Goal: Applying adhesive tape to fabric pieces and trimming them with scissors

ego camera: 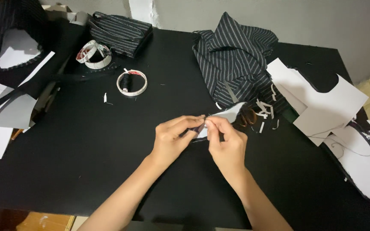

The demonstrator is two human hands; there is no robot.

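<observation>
While pinched by 2 hands — left hand (173, 136), right hand (224, 143): 1 fabric piece (232, 112).

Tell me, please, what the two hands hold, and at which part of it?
Both the left hand and the right hand pinch a small grey fabric piece at its near end, with their fingertips; its far end lies free on the black table.
</observation>
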